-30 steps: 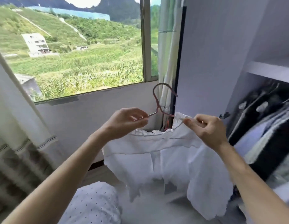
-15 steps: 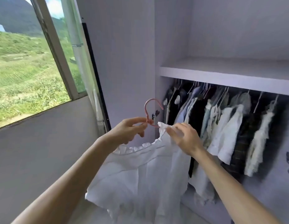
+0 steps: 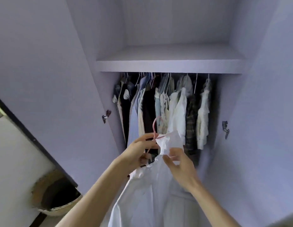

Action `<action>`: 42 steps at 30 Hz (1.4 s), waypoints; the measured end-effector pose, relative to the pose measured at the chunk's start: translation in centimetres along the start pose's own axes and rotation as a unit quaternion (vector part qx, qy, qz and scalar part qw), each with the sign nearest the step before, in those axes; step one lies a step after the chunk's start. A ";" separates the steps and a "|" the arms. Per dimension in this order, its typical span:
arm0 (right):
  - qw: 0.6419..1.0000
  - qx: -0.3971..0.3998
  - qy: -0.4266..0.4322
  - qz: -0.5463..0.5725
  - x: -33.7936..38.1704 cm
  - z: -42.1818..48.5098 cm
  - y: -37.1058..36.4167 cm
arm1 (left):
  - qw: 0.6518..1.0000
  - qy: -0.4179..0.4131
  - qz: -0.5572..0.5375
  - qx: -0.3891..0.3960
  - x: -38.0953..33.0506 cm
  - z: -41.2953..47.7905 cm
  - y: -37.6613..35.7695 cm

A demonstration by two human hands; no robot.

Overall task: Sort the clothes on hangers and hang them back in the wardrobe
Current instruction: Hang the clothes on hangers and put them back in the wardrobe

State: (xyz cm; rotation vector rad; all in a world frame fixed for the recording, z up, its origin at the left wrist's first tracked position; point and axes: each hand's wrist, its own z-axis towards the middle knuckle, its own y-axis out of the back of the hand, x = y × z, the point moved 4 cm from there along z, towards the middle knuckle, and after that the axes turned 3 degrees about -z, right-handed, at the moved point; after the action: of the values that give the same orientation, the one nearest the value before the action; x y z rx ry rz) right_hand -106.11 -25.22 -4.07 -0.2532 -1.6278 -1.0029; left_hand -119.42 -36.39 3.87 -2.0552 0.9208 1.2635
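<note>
From the head view, a white garment point(image 3: 150, 194) is held up in front of an open wardrobe point(image 3: 265, 112), and its cloth hangs down between the two forearms to the bottom edge of the picture. The left hand point(image 3: 139, 149) is raised at the middle of the view. Its grip is closed, thumb and fingertips pinching the neck of a pink hanger point(image 3: 156, 124) just below the hook. The hook stands upright above the fingers, in front of the hanging clothes point(image 3: 175, 108) and apart from the top of the row, where the rail would be but cannot be seen. The garment's top is bunched just right of that grip and touches the hanger's arm. The right hand point(image 3: 180, 166) sits lower and to the right, close to the left one, with its grip clamped on the bunched white cloth between thumb and curled fingers. The row of shirts and dark pieces hangs under a pale shelf point(image 3: 168, 66). Both wardrobe doors stand open. A woven basket point(image 3: 57, 208) sits on the floor at lower left, beside the left door.
</note>
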 end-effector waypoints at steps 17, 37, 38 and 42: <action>0.970 0.186 -0.135 -0.082 -4.1 -10.1 1.3 | 0.975 0.117 -0.142 0.128 7.7 6.1 -7.5; 0.970 -0.054 -0.186 0.148 -1.5 -10.0 2.9 | 0.869 -0.129 0.414 0.239 1.9 10.5 -5.2; 0.971 -0.055 -0.183 0.143 -1.7 -9.4 3.2 | 0.852 -0.152 0.441 0.237 1.4 11.2 -5.6; 0.974 -0.057 -0.188 0.115 -3.1 -5.7 4.9 | 0.736 -0.254 0.591 0.212 -0.3 14.5 -8.0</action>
State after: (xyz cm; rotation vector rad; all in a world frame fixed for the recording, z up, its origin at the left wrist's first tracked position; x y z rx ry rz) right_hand -97.99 -25.28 -4.59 -0.7296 -1.8286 -0.9070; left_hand -120.90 -20.58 -0.98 -0.5165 2.0792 1.7880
